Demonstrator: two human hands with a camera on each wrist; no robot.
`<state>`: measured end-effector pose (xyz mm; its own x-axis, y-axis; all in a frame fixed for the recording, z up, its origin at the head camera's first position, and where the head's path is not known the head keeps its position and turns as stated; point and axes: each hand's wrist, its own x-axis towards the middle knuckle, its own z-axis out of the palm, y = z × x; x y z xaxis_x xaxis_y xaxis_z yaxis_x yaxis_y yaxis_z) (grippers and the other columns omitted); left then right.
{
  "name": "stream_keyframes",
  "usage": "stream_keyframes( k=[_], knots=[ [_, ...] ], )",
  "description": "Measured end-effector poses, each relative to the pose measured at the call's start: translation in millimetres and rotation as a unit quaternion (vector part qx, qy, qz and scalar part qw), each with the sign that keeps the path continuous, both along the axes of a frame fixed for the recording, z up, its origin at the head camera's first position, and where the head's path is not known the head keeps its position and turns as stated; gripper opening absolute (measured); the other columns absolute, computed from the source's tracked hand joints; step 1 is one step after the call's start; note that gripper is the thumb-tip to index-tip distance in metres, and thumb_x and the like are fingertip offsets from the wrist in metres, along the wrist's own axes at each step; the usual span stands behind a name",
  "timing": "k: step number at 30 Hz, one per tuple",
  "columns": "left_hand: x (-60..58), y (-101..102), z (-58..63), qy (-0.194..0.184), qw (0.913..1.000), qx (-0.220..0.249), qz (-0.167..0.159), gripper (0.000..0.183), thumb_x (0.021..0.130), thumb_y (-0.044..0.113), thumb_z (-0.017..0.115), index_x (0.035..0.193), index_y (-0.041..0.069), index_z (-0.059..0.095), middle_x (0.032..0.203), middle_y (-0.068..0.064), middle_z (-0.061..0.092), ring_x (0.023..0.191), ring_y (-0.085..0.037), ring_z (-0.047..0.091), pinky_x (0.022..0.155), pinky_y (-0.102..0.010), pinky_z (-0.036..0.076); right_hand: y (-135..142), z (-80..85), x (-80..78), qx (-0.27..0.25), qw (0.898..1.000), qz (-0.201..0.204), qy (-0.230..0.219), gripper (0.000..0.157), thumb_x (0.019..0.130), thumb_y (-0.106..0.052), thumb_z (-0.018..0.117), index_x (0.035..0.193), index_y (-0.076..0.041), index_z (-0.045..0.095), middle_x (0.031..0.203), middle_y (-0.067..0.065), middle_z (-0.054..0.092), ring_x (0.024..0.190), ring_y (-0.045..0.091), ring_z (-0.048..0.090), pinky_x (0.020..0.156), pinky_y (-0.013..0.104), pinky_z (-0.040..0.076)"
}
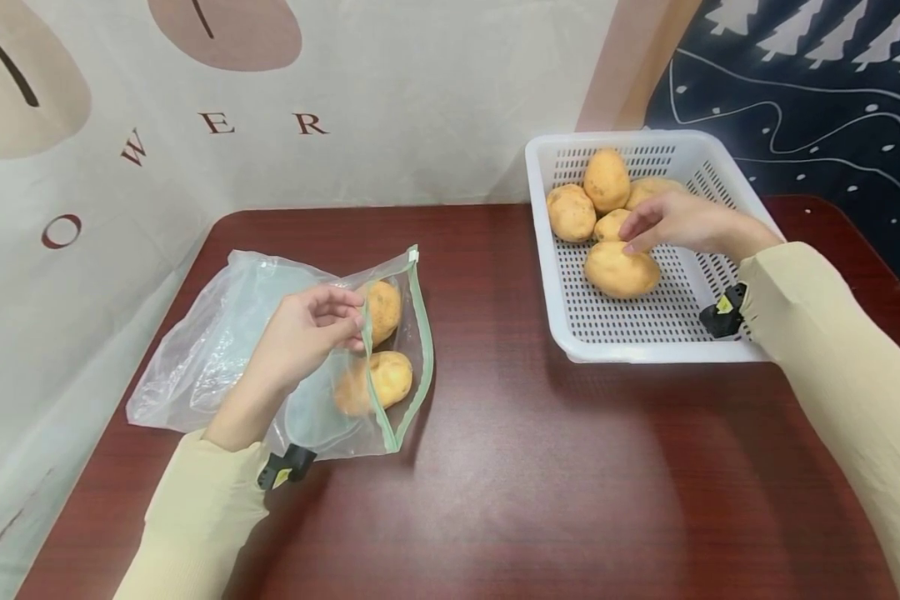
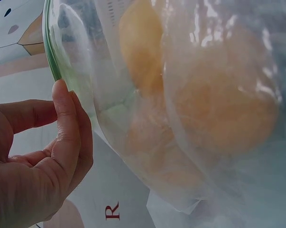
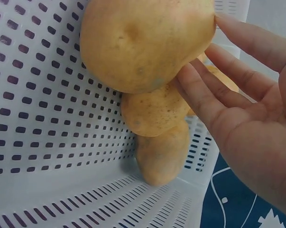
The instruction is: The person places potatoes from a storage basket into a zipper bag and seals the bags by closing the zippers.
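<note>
On the left, a clear zip bag [image 1: 307, 429] with a green zip edge lies on its side, its mouth parted toward the right. Two potatoes, an upper potato [image 1: 385, 310] and a lower potato [image 1: 392, 377], show inside. My left hand [image 1: 300, 333] pinches the bag's rim between thumb and fingertips. Over the white basket [image 1: 562, 321], my right hand [image 1: 675, 223] touches the near potato [image 1: 621, 271] at its edge, its fingers extended and spread. In the right wrist view this potato [image 3: 143, 42] fills the top, with other potatoes beyond it.
Several potatoes, including an upright potato [image 1: 607, 179] and a left potato [image 1: 571, 212], lie toward the basket's back. The dark red table [image 1: 487, 467] spans the space between bag and basket. A printed cloth [image 1: 420, 92] hangs behind the table.
</note>
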<state>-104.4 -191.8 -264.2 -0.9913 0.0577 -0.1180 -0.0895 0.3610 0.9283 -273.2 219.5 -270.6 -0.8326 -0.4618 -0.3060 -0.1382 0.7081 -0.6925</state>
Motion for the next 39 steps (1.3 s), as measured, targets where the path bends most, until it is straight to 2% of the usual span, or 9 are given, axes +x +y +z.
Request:
stream_keyframes(
  k=[6, 12, 17, 24, 31, 39],
  knots=[
    [-0.2, 0, -1.7, 0.001, 1.0, 0.001, 0.0, 0.024, 0.085, -0.007, 0.053, 0.107, -0.016, 0.05, 0.085, -0.016, 0.054, 0.064, -0.008, 0.059, 0.065, -0.027, 0.058, 2, -4.0, 0.5, -0.017, 0.999, -0.017, -0.029, 0.036, 0.081, -0.006, 0.067, 0.109, 0.011, 0.053, 0.092, 0.008, 0.059, 0.075, 0.014, 0.056, 0.065, 0.027, 0.054],
    [-0.8, 0, -3.1, 0.003, 1.0, 0.003, -0.001, 0.024, 0.084, -0.007, 0.053, 0.106, -0.016, 0.05, 0.084, -0.015, 0.054, 0.064, -0.008, 0.059, 0.065, -0.028, 0.058, 6, -6.9, 1.6, -0.005, 0.999, -0.023, -0.042, 0.045, 0.084, -0.016, 0.067, 0.116, 0.01, 0.05, 0.111, 0.016, 0.054, 0.084, 0.014, 0.056, 0.071, 0.031, 0.056],
    [-1.4, -1, -4.5, 0.003, 1.0, 0.003, -0.002, 0.024, 0.084, -0.007, 0.052, 0.106, -0.016, 0.05, 0.085, -0.017, 0.053, 0.063, -0.008, 0.059, 0.065, -0.028, 0.058, 9, -9.1, 3.0, -0.013, 0.998, -0.029, -0.053, 0.05, 0.084, -0.017, 0.066, 0.121, 0.01, 0.048, 0.121, 0.021, 0.049, 0.087, 0.014, 0.057, 0.072, 0.034, 0.057],
    [0.4, 0, -1.5, 0.004, 0.9999, 0.011, -0.002, 0.025, 0.085, -0.007, 0.054, 0.107, -0.017, 0.05, 0.083, -0.013, 0.053, 0.064, -0.007, 0.058, 0.064, -0.026, 0.058, 9, -11.2, 4.1, -0.016, 0.998, -0.024, -0.063, 0.052, 0.084, -0.019, 0.066, 0.122, 0.012, 0.047, 0.121, 0.021, 0.046, 0.088, 0.017, 0.055, 0.072, 0.035, 0.057],
    [1.6, -1, -0.4, 0.005, 1.0, 0.005, 0.002, 0.024, 0.084, -0.007, 0.054, 0.107, -0.016, 0.05, 0.083, -0.014, 0.053, 0.064, -0.007, 0.058, 0.065, -0.026, 0.058, 9, -13.2, 4.0, -0.027, 0.996, -0.037, -0.078, 0.051, 0.086, -0.019, 0.064, 0.123, 0.011, 0.046, 0.11, 0.014, 0.048, 0.078, 0.017, 0.053, 0.069, 0.036, 0.058],
    [2.7, -1, 0.5, 0.011, 0.9999, 0.006, -0.001, 0.025, 0.084, -0.007, 0.054, 0.107, -0.017, 0.05, 0.083, -0.014, 0.053, 0.064, -0.007, 0.058, 0.064, -0.026, 0.058, 8, -13.9, 5.1, -0.012, 0.996, -0.013, -0.089, 0.055, 0.086, -0.021, 0.065, 0.126, 0.01, 0.043, 0.124, 0.02, 0.041, 0.088, 0.021, 0.051, 0.075, 0.039, 0.057]
  ],
)
